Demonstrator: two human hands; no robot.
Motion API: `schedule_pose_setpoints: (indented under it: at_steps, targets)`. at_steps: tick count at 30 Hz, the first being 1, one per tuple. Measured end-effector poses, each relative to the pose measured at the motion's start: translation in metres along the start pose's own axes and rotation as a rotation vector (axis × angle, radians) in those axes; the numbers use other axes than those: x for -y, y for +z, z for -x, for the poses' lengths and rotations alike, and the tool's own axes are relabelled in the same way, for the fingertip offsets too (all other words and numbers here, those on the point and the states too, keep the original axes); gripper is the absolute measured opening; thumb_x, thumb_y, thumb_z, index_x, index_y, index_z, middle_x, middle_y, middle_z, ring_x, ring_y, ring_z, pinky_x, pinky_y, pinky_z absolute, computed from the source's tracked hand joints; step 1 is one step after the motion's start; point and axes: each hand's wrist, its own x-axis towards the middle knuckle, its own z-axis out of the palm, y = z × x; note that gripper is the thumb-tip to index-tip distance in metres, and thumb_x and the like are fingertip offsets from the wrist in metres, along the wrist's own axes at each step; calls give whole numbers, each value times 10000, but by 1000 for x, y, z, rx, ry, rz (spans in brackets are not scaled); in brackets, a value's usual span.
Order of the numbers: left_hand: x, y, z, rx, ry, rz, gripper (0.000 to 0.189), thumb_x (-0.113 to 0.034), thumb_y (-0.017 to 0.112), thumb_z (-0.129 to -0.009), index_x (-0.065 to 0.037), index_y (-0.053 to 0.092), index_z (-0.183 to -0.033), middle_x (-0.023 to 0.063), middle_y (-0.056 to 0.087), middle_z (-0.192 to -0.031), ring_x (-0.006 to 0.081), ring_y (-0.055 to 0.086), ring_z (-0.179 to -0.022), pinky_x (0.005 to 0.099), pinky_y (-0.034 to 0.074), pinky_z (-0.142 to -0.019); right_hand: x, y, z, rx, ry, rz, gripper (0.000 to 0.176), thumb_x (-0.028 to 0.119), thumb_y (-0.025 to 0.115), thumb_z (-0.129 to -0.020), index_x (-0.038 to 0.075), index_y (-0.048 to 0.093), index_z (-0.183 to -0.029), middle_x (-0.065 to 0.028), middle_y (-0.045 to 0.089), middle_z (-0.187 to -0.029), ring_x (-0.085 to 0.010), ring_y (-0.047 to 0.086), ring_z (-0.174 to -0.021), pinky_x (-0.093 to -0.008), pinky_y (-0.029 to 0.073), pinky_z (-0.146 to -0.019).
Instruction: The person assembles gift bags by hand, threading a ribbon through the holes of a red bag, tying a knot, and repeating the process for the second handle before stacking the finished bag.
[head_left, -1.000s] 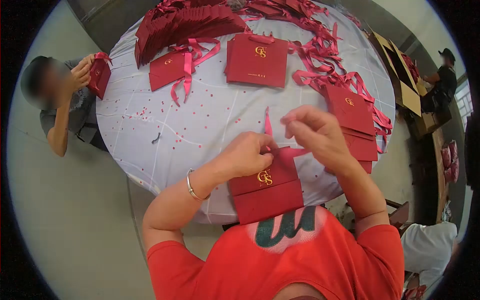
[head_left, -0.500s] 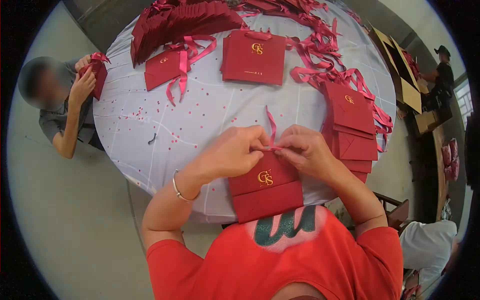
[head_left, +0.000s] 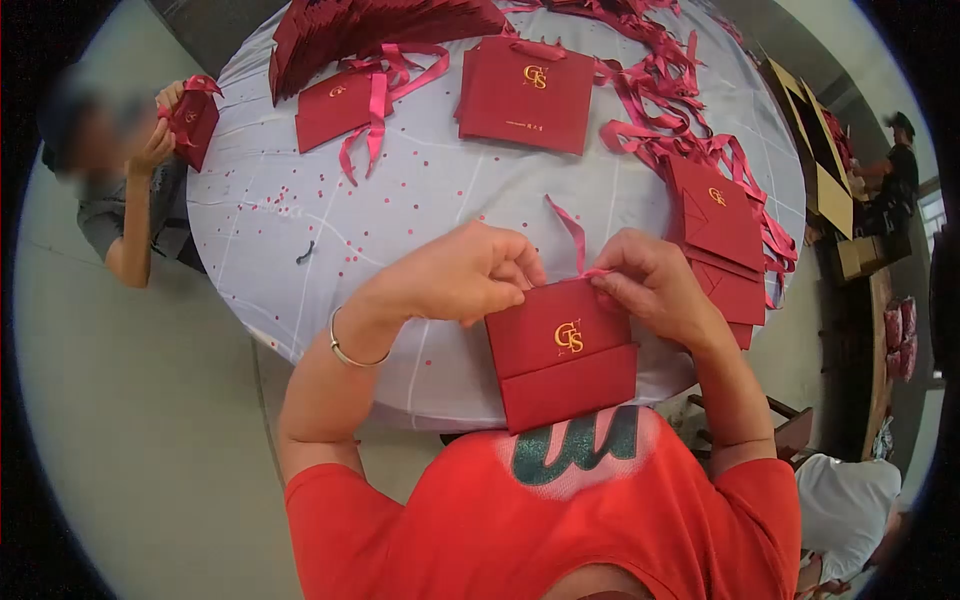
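Observation:
A red paper bag (head_left: 565, 345) with a gold logo lies at the table's near edge, against the red shirt. A pink ribbon (head_left: 570, 228) rises from the middle of its top edge. My right hand (head_left: 655, 290) pinches the ribbon near that edge, at the bag's upper right. At the upper left corner is my left hand (head_left: 475, 272), its fingers curled together with the tips near the bag; whether anything is between them is hidden. A bracelet (head_left: 352, 345) circles my left wrist.
On the round table (head_left: 300, 210) stand red bags (head_left: 530, 95) at the back, a bag with loose ribbon (head_left: 335, 105) at the left and stacked bags (head_left: 718, 220) at the right. A co-worker (head_left: 130, 200) holds a bag at the left. Cardboard boxes (head_left: 832, 200) stand beyond.
My left hand has come off the ribbon and moved left of it. My right hand still pinches the ribbon. The bag appears farther right, and the ribbon's free end leans more to the left.

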Motion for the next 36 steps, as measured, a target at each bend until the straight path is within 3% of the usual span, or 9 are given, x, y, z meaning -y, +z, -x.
schedule_pose_setpoints:
  at_steps: [1, 4, 10, 19, 24, 32, 36]
  targets:
    - [-2, 1, 0, 48, -92, 101, 201, -9, 596, -826, 29, 604, -1023, 31, 651, -782, 40, 522, -547, 215, 398, -450, -3, 0, 1, 10, -46, 31, 52, 30, 676, -843, -10, 644, -855, -84, 592, -787, -131, 591, -649, -274, 469, -576]
    - [6, 1, -4, 85, -104, 100, 181, -43, 585, -849, 34, 603, -1012, 6, 601, -699, 35, 459, -448, 210, 354, -395, -4, -1, 4, 29, -79, 37, 53, 26, 666, -854, -17, 634, -856, -73, 582, -790, -118, 581, -634, -261, 462, -568]
    - [8, -5, -2, 192, -113, 109, 154, -83, 574, -884, 36, 596, -980, -15, 562, -603, 42, 442, -389, 207, 344, -392, 4, 1, 7, 54, 20, -74, 27, -32, 600, -876, -13, 602, -857, -35, 540, -806, -93, 561, -643, -234, 447, -570]
    - [20, -2, -9, 216, -67, 383, 147, -84, 572, -886, 35, 576, -972, -4, 566, -635, 41, 433, -384, 199, 319, -382, -13, -2, 9, 29, 48, -96, 17, -15, 614, -875, -13, 613, -858, -31, 554, -816, -86, 562, -657, -227, 451, -582]
    - [21, 2, -11, 258, -60, 407, 155, -87, 572, -884, 27, 581, -989, 1, 572, -666, 43, 450, -403, 200, 332, -403, -15, 1, 7, 26, 5, -4, 19, 8, 630, -872, -6, 619, -865, -23, 557, -811, -74, 547, -654, -215, 438, -580]
    - [22, 5, -10, 287, -18, 392, 156, -103, 550, -938, 27, 572, -1021, -15, 554, -658, 37, 453, -407, 192, 332, -395, -13, 0, 8, 48, 133, -114, 25, 14, 629, -877, 15, 605, -869, -3, 560, -796, -55, 538, -661, -204, 430, -579]
    - [17, 6, -7, 238, -30, 361, 174, -109, 527, -955, 29, 560, -1056, -15, 543, -663, 42, 457, -409, 200, 342, -398, -12, 0, 11, -6, 59, -119, 28, 8, 626, -877, 13, 600, -868, -3, 556, -791, -58, 538, -659, -205, 433, -584]
